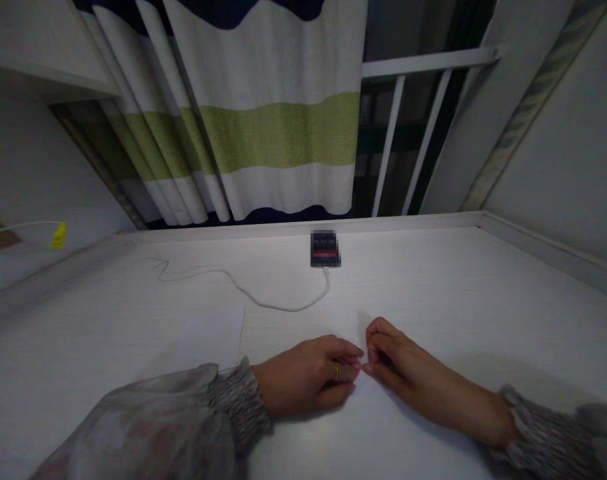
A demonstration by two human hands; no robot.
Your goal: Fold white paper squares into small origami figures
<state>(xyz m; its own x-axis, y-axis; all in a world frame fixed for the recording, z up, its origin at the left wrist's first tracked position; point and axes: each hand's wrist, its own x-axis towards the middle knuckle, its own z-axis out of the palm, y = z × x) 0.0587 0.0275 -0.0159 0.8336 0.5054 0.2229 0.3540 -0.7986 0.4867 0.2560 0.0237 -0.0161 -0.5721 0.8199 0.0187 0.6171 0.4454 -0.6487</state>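
Observation:
My left hand point(310, 375) rests low over the white table, palm down, with a ring on one finger. Its fingers are curled and pressed together at the tips. From the other side my right hand point(410, 377) comes in, thumb and fingers bent into a pinch. The fingertips of both hands nearly meet. Something thin and pale seems to lie between or just below them, but it blends into the white surface and I cannot make out what it is.
A sheet of white paper point(210, 337) lies beyond my left forearm. At the table's back edge is a dark, blurred-out device point(325, 249) with a white cable point(283, 309) running left. Behind hang striped curtains point(283, 133) beside a white window railing point(423, 65). A yellow tag point(58, 236) hangs at left.

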